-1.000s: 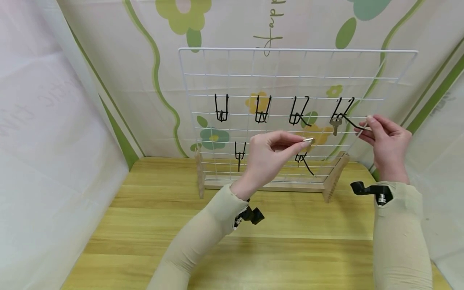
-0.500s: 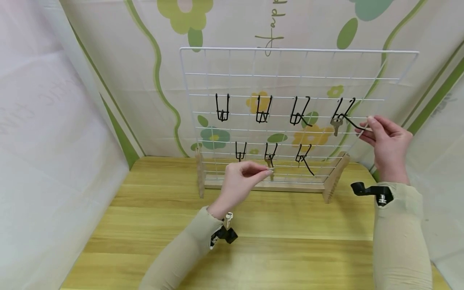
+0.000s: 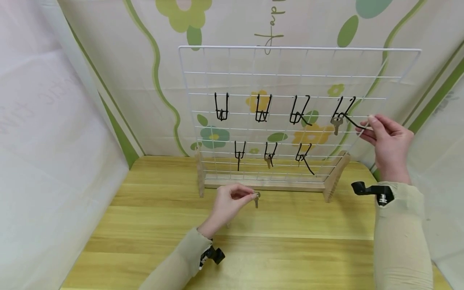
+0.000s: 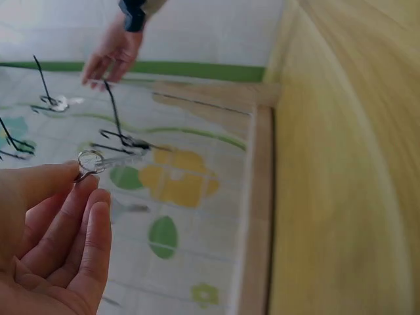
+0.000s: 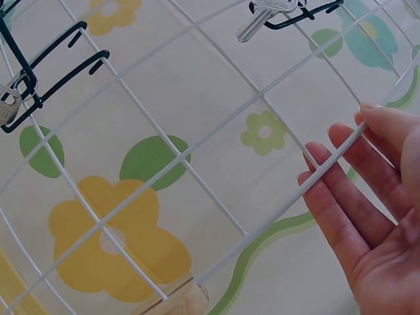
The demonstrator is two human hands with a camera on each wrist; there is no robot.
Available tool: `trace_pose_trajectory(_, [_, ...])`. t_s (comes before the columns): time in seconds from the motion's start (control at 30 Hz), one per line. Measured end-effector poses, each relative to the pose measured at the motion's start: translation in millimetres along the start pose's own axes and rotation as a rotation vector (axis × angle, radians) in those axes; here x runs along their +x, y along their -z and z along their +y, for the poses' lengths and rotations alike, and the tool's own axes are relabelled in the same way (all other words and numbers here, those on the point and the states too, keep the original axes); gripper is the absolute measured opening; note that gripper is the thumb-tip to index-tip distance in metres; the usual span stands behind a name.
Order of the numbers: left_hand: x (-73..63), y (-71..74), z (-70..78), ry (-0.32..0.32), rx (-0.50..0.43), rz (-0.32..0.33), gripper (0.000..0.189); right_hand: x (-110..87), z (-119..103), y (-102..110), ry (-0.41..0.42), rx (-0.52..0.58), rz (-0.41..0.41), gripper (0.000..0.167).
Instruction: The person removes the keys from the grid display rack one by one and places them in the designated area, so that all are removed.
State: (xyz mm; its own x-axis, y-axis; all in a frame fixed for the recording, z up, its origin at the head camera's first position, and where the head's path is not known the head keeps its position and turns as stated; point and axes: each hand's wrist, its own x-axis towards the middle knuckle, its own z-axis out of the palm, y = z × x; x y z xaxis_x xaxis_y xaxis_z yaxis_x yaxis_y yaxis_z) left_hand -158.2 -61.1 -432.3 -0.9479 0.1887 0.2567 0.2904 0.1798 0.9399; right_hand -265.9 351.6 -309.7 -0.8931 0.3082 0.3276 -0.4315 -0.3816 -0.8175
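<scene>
My left hand (image 3: 229, 205) pinches a small silver key (image 3: 256, 200) by its ring, low in front of the rack and above the table. In the left wrist view the key ring (image 4: 90, 159) sits between thumb and fingertip. A white wire grid (image 3: 297, 48) stands upright with black hooks in two rows. The right hand (image 3: 393, 147) grips the grid's right edge, its fingers and thumb around the wire in the right wrist view. One key (image 3: 336, 124) hangs on the upper right hook (image 3: 344, 110). Another key (image 3: 268, 161) hangs on the lower middle hook (image 3: 271, 149).
Wooden feet (image 3: 335, 177) and a crossbar (image 3: 264, 185) hold the grid on the wood-grain table (image 3: 290, 257). Long black hook arms (image 3: 308, 166) stick out toward me. Something small (image 3: 228, 224), mostly hidden by the left hand, lies on the table. Flowered cloth surrounds the table.
My left hand has moved down and to the left with the key, away from the lower hooks. A key seen on the table is now mostly covered. The right hand stays put.
</scene>
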Motion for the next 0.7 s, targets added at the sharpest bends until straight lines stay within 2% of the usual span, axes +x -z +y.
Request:
trace_pose_trajectory(0.2, [-3.5,11.6,-35.9,0.098,0.062,-0.011,0.007,0.3,1.2,-0.3,0.004,-0.005,0.004,0.035])
trace_pose_trajectory(0.33, [-0.7,16.3,-55.3,0.157,0.1,-0.055,0.006,0.7,1.2,-0.2,0.007,-0.001,0.002,0.037])
trace_pose_trajectory(0.5, [3.9,17.3,-69.6,0.218,0.168,-0.136,0.007,0.4,1.8,0.0,0.013,-0.002,-0.002,0.035])
trace_pose_trajectory(0.7, [8.5,13.2,-77.8,0.273,0.208,-0.194,0.008,0.8,2.4,0.8,0.013,0.001,-0.004,0.033])
